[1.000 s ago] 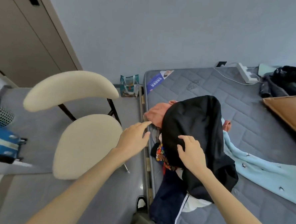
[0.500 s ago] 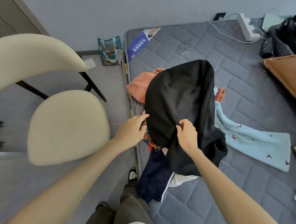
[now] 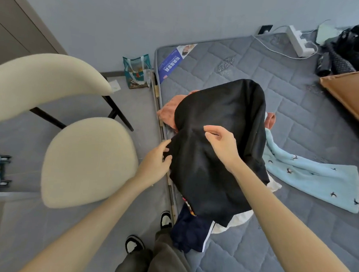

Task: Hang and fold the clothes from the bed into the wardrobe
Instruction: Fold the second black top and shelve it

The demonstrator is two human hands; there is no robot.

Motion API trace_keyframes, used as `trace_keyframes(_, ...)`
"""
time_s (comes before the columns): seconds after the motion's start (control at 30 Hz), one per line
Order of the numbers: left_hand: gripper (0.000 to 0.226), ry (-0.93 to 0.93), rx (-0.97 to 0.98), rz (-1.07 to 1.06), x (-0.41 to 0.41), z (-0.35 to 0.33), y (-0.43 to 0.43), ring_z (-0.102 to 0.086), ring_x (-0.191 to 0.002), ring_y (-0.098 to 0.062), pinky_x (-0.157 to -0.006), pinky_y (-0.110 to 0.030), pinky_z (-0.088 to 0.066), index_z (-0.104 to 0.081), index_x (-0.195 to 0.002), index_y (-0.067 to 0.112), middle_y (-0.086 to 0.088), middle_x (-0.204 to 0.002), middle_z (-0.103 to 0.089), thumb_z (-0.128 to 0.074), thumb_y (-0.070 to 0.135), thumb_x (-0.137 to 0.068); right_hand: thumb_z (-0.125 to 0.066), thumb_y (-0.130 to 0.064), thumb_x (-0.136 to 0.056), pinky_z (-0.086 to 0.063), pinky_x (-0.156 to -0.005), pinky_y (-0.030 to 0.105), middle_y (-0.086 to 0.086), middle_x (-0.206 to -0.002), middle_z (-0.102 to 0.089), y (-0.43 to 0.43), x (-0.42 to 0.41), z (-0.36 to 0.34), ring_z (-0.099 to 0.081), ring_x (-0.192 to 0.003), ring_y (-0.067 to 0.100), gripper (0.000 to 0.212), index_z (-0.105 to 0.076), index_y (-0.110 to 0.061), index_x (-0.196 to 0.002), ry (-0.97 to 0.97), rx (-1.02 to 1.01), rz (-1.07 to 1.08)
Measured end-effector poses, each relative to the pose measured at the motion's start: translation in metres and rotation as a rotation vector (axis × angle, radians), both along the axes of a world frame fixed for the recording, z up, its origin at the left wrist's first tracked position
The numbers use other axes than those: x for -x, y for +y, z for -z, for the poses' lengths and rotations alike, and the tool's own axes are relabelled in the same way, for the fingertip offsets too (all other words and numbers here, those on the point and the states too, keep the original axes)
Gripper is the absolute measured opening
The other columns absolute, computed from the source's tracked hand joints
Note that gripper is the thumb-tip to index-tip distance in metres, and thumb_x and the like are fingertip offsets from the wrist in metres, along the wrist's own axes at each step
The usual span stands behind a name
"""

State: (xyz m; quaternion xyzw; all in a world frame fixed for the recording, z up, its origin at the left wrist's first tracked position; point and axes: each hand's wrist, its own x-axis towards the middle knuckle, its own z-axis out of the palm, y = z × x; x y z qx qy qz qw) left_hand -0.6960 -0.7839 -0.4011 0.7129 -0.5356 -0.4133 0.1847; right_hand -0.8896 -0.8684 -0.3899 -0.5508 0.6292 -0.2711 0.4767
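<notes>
A black garment (image 3: pixel 219 125) lies on top of a clothes pile at the left edge of the grey mattress (image 3: pixel 297 113). My right hand (image 3: pixel 221 143) pinches a fold of the black cloth near its middle and lifts it into a ridge. My left hand (image 3: pixel 157 161) grips the garment's left edge beside the bed frame. Under the black garment show an orange piece (image 3: pixel 169 114), a navy piece with a white stripe (image 3: pixel 191 233), something white (image 3: pixel 240 220) and a patterned scrap. A light blue garment with small bird prints (image 3: pixel 314 180) lies spread to the right.
A cream chair (image 3: pixel 86 161) stands on the floor left of the bed. A small printed bag (image 3: pixel 137 71) leans by the wall. At the bed's far end are a power strip (image 3: pixel 299 41), a dark bundle (image 3: pixel 356 45) and a tan cushion (image 3: pixel 353 94). My shoes (image 3: pixel 166 219) are below.
My right hand moved up the black garment and pinched up a fold. My left hand closed on the garment's left edge. The view shifted slightly.
</notes>
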Motion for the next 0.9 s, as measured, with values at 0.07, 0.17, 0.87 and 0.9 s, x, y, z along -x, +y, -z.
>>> trace_keyframes(0.07,0.051,0.005,-0.014,0.011,0.001,0.006,0.001,-0.053,-0.120,-0.015,-0.094,-0.021,-0.039,-0.031,-0.148,0.025,0.000,-0.141,-0.049,-0.046,0.021,-0.100,-0.059,-0.008,-0.093,-0.041,-0.098,0.018,-0.004,-0.121,-0.063,0.011,0.015,0.015,-0.055,-0.117,0.012,0.025,-0.064,-0.017,-0.116,0.102,0.102,0.031)
trace_keyframes(0.17,0.051,0.016,-0.024,0.060,0.015,0.016,0.001,-0.053,-0.120,-0.017,-0.099,-0.028,-0.041,-0.032,-0.148,0.027,0.001,-0.140,-0.050,-0.046,0.022,-0.100,-0.066,-0.014,-0.087,-0.032,-0.107,0.027,0.001,-0.137,-0.048,0.025,0.051,0.039,-0.039,-0.130,0.020,0.040,-0.054,-0.017,-0.125,0.437,0.260,0.175)
trace_keyframes(0.87,0.063,0.110,0.049,0.210,0.042,-0.010,-0.013,-0.047,-0.118,-0.004,-0.095,-0.015,-0.035,-0.027,-0.148,0.035,0.015,-0.135,-0.047,-0.059,0.032,-0.093,-0.058,-0.014,-0.095,-0.053,-0.078,0.024,0.001,-0.099,-0.073,-0.003,0.058,-0.071,-0.068,-0.093,0.016,0.014,-0.064,-0.014,-0.108,-0.498,-0.080,0.023)
trace_keyframes(0.9,0.063,0.149,0.061,0.201,0.037,-0.020,-0.011,-0.045,-0.115,0.001,-0.094,-0.010,-0.033,-0.028,-0.147,0.036,0.022,-0.130,-0.046,-0.060,0.031,-0.093,-0.056,-0.015,-0.096,-0.053,-0.079,0.026,0.001,-0.102,-0.071,-0.005,0.046,-0.087,-0.067,-0.095,0.017,0.016,-0.063,-0.014,-0.111,-0.550,-0.085,-0.011)
